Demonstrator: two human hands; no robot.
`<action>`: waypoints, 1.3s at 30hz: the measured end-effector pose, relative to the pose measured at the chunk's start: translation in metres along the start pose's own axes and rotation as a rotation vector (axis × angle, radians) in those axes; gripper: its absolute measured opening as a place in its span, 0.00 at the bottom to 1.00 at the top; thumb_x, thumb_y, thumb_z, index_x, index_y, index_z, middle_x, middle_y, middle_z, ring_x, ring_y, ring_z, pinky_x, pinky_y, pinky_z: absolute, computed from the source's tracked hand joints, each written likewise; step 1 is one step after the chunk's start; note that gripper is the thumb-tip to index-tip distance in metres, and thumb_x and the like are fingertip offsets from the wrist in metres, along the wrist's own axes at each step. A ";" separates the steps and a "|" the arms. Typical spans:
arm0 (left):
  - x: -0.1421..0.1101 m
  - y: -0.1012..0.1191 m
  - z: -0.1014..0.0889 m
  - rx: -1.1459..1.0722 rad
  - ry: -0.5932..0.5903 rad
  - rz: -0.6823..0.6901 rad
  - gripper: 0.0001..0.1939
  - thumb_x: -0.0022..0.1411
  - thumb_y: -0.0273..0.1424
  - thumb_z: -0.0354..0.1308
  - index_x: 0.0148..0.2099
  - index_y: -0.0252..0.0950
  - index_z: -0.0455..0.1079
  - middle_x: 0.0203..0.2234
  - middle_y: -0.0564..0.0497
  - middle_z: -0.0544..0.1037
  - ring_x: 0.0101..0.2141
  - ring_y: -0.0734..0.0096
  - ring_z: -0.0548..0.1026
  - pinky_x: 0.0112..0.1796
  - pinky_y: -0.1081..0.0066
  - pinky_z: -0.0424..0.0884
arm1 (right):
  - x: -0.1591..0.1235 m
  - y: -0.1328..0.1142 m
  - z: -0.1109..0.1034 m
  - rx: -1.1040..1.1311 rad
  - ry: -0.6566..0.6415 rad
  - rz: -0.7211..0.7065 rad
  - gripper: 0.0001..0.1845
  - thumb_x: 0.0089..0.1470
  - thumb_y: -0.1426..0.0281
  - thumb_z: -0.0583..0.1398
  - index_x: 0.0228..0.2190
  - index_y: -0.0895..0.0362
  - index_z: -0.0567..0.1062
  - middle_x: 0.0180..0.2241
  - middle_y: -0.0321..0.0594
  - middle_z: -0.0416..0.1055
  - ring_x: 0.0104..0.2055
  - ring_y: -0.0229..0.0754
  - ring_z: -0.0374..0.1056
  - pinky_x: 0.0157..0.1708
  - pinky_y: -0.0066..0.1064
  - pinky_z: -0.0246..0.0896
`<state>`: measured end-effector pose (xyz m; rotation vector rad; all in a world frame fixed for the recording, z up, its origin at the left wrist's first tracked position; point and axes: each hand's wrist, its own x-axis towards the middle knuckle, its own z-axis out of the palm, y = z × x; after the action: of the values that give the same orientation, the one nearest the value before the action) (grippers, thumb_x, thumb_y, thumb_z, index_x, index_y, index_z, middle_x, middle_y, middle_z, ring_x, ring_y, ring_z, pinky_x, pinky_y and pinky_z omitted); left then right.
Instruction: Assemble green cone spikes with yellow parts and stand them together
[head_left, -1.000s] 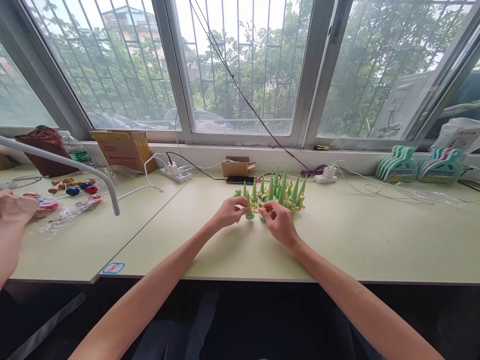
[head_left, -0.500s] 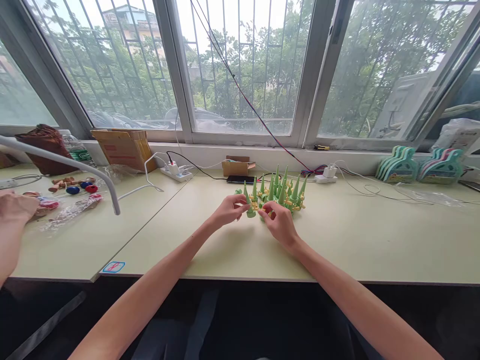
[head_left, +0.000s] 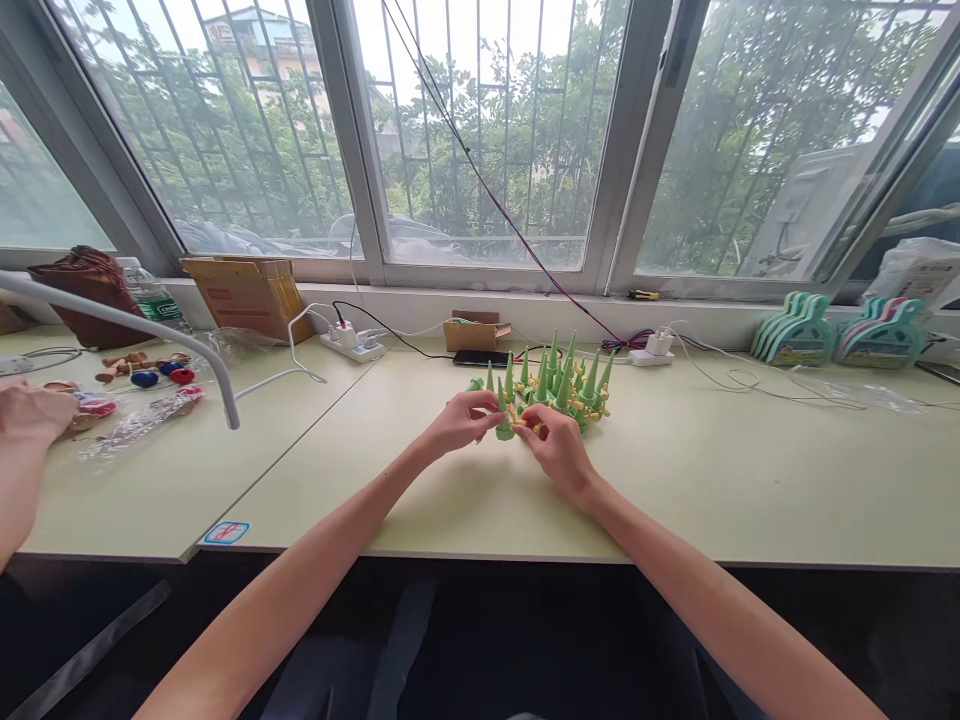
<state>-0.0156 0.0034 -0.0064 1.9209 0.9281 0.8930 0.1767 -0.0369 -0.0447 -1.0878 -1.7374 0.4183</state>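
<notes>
As I watch from the room, taking the held green cone piece as the middle of a clock face with 12 o'clock towards the window, the left hand [head_left: 466, 422] grips that green cone piece [head_left: 504, 428] upright, its fingers closed on the side. The right hand [head_left: 556, 440] faces it, thumb and fingertips pinched together on a small yellow peg [head_left: 517, 424] beside the cone's base (a tiny thing, partly hidden).

A cluster of green cones [head_left: 562, 392] with yellow pegs stands at 2 o'clock, just beyond the right hand on the pale desk [head_left: 720, 470]. Towards 8 o'clock, a blue-edged sticker [head_left: 226, 532] lies near the desk's front edge. Another person's hand [head_left: 34, 412] is at 9 o'clock, near red, blue and wooden pieces [head_left: 145, 379].

Farther off, a dark phone [head_left: 481, 358] lies at 12 o'clock, in front of a small open carton [head_left: 474, 334]. A larger cardboard box [head_left: 244, 300] stands at 10 o'clock; pastel hangers [head_left: 795, 335] are stacked between 2 and 3 o'clock. Beyond them all, barred windows [head_left: 487, 140] show green trees.
</notes>
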 end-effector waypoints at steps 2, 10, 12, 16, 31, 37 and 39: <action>0.000 0.000 0.000 0.004 -0.006 0.006 0.18 0.57 0.45 0.63 0.34 0.33 0.70 0.29 0.50 0.75 0.18 0.83 0.64 0.18 0.77 0.61 | 0.000 0.001 0.000 -0.004 -0.001 -0.004 0.09 0.57 0.62 0.60 0.32 0.55 0.72 0.31 0.38 0.73 0.24 0.36 0.62 0.27 0.29 0.58; 0.001 -0.002 0.000 0.009 -0.001 0.013 0.16 0.57 0.43 0.62 0.35 0.33 0.71 0.26 0.52 0.72 0.19 0.82 0.64 0.18 0.78 0.60 | 0.000 0.002 0.000 -0.009 -0.024 -0.004 0.13 0.58 0.58 0.59 0.32 0.55 0.72 0.30 0.37 0.73 0.23 0.36 0.59 0.26 0.29 0.56; 0.001 -0.002 0.000 0.015 0.001 0.019 0.17 0.57 0.43 0.62 0.35 0.33 0.71 0.26 0.51 0.72 0.19 0.82 0.64 0.18 0.78 0.59 | 0.000 0.002 0.000 -0.012 -0.026 -0.004 0.14 0.59 0.58 0.58 0.31 0.55 0.72 0.29 0.37 0.73 0.23 0.36 0.59 0.26 0.29 0.55; 0.001 -0.003 0.000 0.013 -0.001 0.037 0.17 0.56 0.43 0.62 0.35 0.33 0.71 0.28 0.51 0.73 0.19 0.83 0.63 0.18 0.77 0.60 | 0.000 0.001 0.000 -0.014 -0.028 -0.005 0.14 0.58 0.57 0.59 0.31 0.55 0.72 0.29 0.37 0.73 0.23 0.36 0.60 0.26 0.29 0.55; 0.000 0.001 0.001 0.027 -0.004 0.039 0.17 0.57 0.43 0.62 0.36 0.32 0.72 0.30 0.50 0.73 0.19 0.83 0.63 0.18 0.77 0.60 | 0.000 0.002 0.000 -0.117 -0.058 0.031 0.20 0.62 0.54 0.53 0.27 0.56 0.70 0.21 0.35 0.69 0.23 0.37 0.60 0.26 0.28 0.52; 0.001 -0.001 0.001 0.021 0.020 0.039 0.17 0.56 0.43 0.63 0.36 0.32 0.71 0.30 0.50 0.73 0.19 0.83 0.64 0.18 0.77 0.60 | -0.001 0.003 0.001 -0.076 -0.072 -0.007 0.12 0.59 0.60 0.58 0.32 0.56 0.70 0.28 0.37 0.73 0.23 0.36 0.60 0.27 0.28 0.54; 0.001 0.000 0.001 0.016 0.014 0.043 0.17 0.56 0.42 0.63 0.36 0.32 0.72 0.30 0.49 0.73 0.20 0.82 0.64 0.18 0.77 0.60 | -0.001 0.003 0.001 -0.069 -0.076 -0.003 0.12 0.60 0.60 0.57 0.30 0.56 0.70 0.27 0.37 0.72 0.23 0.36 0.60 0.27 0.28 0.54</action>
<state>-0.0148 0.0035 -0.0065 1.9573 0.9084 0.9273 0.1773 -0.0360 -0.0481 -1.1306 -1.8317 0.4054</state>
